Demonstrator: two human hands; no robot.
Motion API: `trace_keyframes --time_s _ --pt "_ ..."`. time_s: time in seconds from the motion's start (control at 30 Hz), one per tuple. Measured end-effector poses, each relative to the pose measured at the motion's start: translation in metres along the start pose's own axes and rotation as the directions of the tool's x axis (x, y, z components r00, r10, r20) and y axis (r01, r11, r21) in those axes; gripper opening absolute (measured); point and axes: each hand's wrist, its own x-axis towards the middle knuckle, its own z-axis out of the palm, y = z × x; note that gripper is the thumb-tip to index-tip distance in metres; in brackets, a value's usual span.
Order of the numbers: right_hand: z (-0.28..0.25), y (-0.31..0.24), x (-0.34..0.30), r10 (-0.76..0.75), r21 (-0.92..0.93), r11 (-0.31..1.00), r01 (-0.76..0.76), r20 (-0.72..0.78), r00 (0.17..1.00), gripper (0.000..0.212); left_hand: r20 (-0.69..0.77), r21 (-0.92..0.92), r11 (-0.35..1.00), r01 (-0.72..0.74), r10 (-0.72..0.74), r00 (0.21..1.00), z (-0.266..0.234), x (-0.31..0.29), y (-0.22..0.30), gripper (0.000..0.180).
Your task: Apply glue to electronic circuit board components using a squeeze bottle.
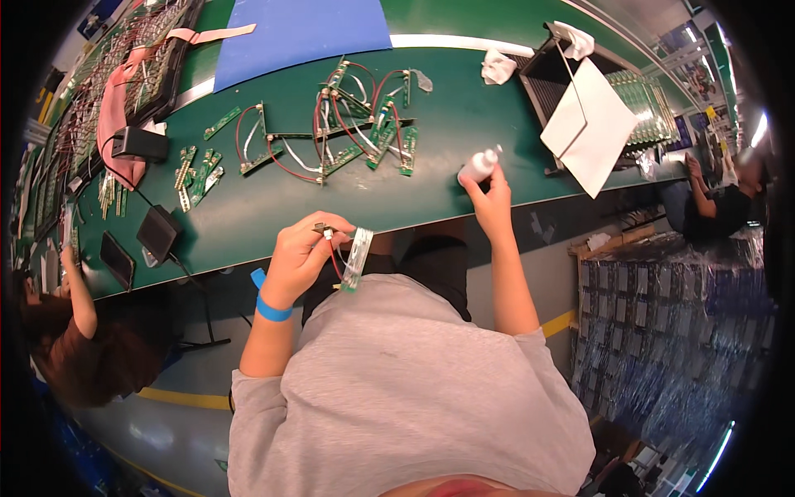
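Looking down from the head camera, the left hand (300, 248) was closed on a small green circuit board (357, 258) with a red wire (334, 263) hanging from it, held just off the near edge of the green table (248, 215). The right hand (492, 201) gripped a small white bottle (479, 165) over the tabletop — upright, slightly tilted. Well beyond both hands lay a tangle of wired green boards (356, 124); a white sheet (590, 124) rested on a dark tray (542, 74) to the right.
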Motion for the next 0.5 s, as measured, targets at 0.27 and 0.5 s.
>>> trace_keyframes --time_s 0.27,0.5 --pt "-0.041 -0.061 -0.026 0.117 0.467 0.83 -0.305 0.389 0.914 0.038 0.178 -0.1 0.981 0.163 -0.144 0.974 0.014 0.011 0.012 0.015" --pt "-0.062 -0.082 -0.028 -0.008 0.641 0.766 -0.06 0.102 0.995 0.04 0.283 -0.384 0.874 0.297 -0.195 0.939 0.034 0.022 0.025 0.02"
